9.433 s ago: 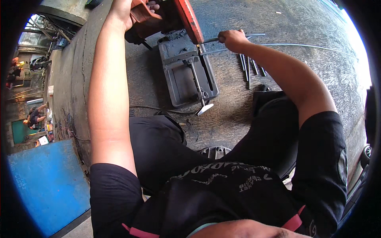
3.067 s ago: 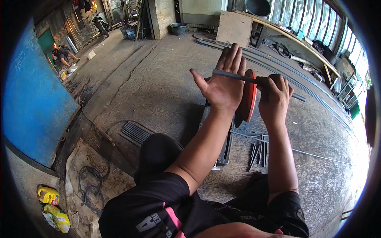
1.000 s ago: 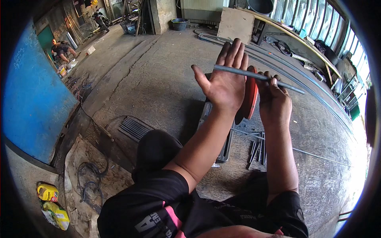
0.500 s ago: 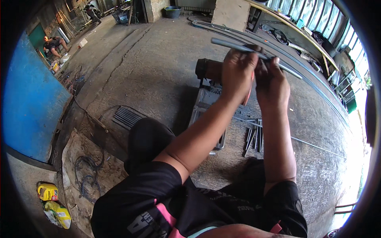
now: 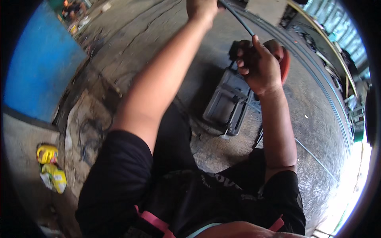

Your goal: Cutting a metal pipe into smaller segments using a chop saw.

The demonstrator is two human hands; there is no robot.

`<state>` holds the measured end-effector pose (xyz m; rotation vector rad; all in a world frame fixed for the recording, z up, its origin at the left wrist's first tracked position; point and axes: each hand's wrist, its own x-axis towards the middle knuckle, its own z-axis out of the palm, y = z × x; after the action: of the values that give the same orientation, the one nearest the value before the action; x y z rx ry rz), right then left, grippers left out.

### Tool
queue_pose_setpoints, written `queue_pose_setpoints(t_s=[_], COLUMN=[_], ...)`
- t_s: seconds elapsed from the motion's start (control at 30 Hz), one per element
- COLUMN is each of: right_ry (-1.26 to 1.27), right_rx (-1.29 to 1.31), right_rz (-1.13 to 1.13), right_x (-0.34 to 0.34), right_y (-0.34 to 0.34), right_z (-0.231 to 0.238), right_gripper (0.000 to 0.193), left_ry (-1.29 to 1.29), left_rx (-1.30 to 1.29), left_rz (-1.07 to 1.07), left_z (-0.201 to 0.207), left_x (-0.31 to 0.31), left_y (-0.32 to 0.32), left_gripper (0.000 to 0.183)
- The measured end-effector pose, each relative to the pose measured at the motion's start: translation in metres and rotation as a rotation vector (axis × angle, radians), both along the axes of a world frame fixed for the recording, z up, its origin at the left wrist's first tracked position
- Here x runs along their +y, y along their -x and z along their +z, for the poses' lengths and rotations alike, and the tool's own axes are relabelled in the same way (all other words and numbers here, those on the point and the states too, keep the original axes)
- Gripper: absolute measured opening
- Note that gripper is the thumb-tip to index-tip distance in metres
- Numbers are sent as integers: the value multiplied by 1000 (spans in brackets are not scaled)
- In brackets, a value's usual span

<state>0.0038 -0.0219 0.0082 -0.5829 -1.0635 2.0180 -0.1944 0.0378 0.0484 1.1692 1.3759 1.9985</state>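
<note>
A long dark metal rod (image 5: 239, 19) slants down from the top edge toward the saw. My left hand (image 5: 201, 9) is raised at the top edge, closed on the rod's upper part; most of its fingers are cut off by the frame. The rod's lower part meets the thumb of my right hand (image 5: 262, 67), whose other fingers curl loosely, their tips apart. Behind this hand stands a cut-off saw with a red guard (image 5: 284, 65) and a grey metal base (image 5: 220, 107). My right hand hides part of the saw.
Long metal bars (image 5: 313, 65) lie on the floor at right, below a cluttered bench (image 5: 317, 27). A thin rod (image 5: 313, 154) lies nearer. At left are a blue panel (image 5: 39, 67), a brown sheet (image 5: 81, 119) and a yellow container (image 5: 47, 154). Another person (image 5: 73, 10) is far left.
My left hand has moved up and left to the top edge, tilting the rod steeply. My right hand has come lower, in front of the saw. The whole view has shifted.
</note>
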Motion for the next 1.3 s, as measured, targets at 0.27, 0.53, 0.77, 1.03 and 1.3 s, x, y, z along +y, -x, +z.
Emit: queue_pose_setpoints(t_s=[0.27,0.53,0.77,1.03,1.3], right_ry=[-97,-31,-60,14,-56], right_rx=[-286,-617,-912,-969,-1010], right_rz=[41,314,409,399,487], right_x=[10,31,31,25,6], right_y=[117,257,259,253,260], right_z=[-82,-234,-311,-354,-346], right_gripper=[33,27,28,28,26], left_ry=[385,701,1230,1511,1505], left_rx=[-61,36,222,-23,-83], left_rz=[460,655,737,737,879], left_z=[-106,-317,-398,-451,-474], left_x=[-38,-76,-113,-136,-156], left_y=[208,321,369,376,374], left_gripper=[34,36,41,42,40])
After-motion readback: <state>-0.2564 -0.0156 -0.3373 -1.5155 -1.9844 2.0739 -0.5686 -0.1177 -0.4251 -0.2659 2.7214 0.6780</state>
